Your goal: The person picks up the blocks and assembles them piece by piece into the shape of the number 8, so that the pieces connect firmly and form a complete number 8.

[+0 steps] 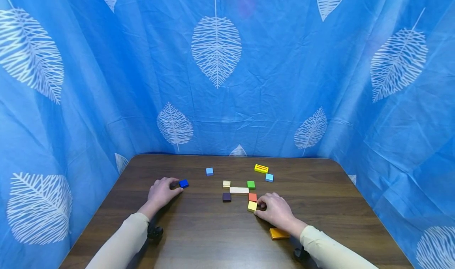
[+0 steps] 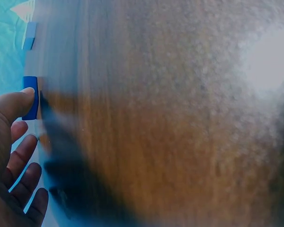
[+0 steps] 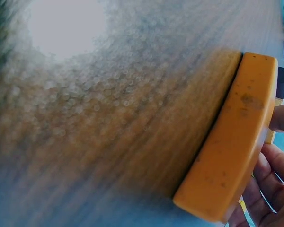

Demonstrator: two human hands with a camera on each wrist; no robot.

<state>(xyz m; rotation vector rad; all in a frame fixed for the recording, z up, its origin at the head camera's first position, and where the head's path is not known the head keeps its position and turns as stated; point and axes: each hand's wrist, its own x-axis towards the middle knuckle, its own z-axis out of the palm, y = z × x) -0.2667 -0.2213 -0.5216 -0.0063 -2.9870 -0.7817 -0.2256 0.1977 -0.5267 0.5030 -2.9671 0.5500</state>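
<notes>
On the left of the table, my left hand [image 1: 161,193] pinches a dark blue block [image 1: 183,183] between thumb and finger. The left wrist view shows the thumb pressed against that blue block [image 2: 31,101]. Near the middle, my right hand [image 1: 279,210] grips a pale yellow block [image 1: 252,206] by its sides. This yellow block lies just in front of a red block [image 1: 252,197]. Behind the red one is a green block [image 1: 251,185], and a long cream block [image 1: 239,190] reaches left from between them. A black block [image 1: 226,197] and a beige striped block [image 1: 226,184] flank its left end.
An orange block [image 1: 278,234] lies under the right wrist and looms large in the right wrist view. Farther back are a light blue block [image 1: 209,171], a second light blue block [image 1: 269,177] and a yellow block with red lines [image 1: 261,168]. A blue leaf-patterned curtain [image 1: 266,103] surrounds the table.
</notes>
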